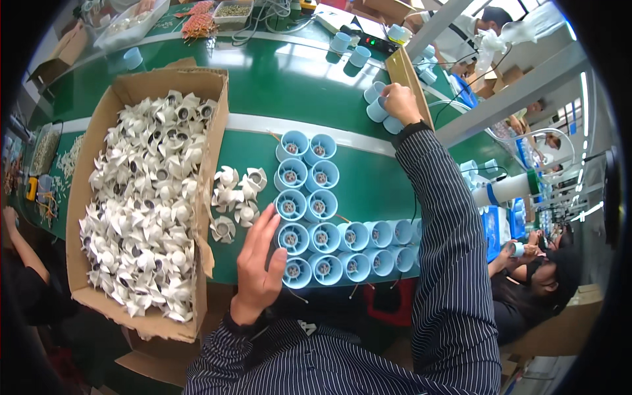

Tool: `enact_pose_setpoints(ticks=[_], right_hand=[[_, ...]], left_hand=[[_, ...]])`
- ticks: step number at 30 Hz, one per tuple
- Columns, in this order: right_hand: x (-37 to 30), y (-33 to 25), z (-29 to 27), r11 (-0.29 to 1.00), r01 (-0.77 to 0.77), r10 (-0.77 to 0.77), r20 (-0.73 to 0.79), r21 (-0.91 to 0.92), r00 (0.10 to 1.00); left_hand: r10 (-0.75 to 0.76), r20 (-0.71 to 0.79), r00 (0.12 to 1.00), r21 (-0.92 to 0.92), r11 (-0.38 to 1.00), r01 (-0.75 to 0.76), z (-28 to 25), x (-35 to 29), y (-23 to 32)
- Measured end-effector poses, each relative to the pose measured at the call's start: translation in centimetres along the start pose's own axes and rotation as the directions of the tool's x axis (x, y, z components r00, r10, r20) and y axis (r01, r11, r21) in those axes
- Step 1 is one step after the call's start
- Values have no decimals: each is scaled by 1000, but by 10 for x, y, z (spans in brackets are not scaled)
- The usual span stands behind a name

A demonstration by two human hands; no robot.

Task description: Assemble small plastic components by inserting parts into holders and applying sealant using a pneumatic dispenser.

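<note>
My right hand [401, 104] reaches to the far right and pinches the rim of a light blue plastic cup [376, 112]. Two similar cups stand right against it, one being a blue cup [393, 125] partly under my wrist. With fingers stretched and thumb apart, my left hand [259, 263] rests beside the left edge of an L-shaped block of light blue cup-shaped housings [290, 207]. Small motors show inside these housings, and thin wires stick out at some edges. Several loose white fan impellers [224, 228] lie just beyond my left fingers.
A cardboard box [203, 263] full of white impellers fills the left side. A wooden board [407, 82] and a grey metal post [513, 99] stand near my right hand. Further blue cups [359, 56] stand across the green bench. Other people work at right and far left.
</note>
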State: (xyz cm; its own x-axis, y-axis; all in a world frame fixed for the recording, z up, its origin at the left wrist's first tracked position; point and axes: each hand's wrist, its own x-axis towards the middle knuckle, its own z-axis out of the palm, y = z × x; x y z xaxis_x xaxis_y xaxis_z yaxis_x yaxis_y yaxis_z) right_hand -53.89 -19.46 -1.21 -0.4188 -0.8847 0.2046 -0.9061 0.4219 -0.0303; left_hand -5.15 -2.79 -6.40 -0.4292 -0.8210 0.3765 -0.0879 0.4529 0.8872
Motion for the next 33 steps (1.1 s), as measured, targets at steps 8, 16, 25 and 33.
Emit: enact_pose_setpoints(ticks=[8, 16, 25, 33], right_hand=[[-56, 0, -20, 1000, 18, -17, -20, 25, 1000], [-126, -33, -53, 980, 161, -175, 128, 116, 976], [-213, -108, -96, 905, 340, -411, 320, 255, 854], [-210, -97, -117, 874, 304, -413, 251, 379, 876]], left_hand=[[-6, -55, 998, -29, 1000, 5, -1, -1, -1], [-12, -49, 999, -20, 1000, 11, -2, -5, -2], [7, -12, 1000, 15, 1000, -7, 1, -2, -2], [-7, -8, 1000, 9, 1000, 7, 0, -3, 0]])
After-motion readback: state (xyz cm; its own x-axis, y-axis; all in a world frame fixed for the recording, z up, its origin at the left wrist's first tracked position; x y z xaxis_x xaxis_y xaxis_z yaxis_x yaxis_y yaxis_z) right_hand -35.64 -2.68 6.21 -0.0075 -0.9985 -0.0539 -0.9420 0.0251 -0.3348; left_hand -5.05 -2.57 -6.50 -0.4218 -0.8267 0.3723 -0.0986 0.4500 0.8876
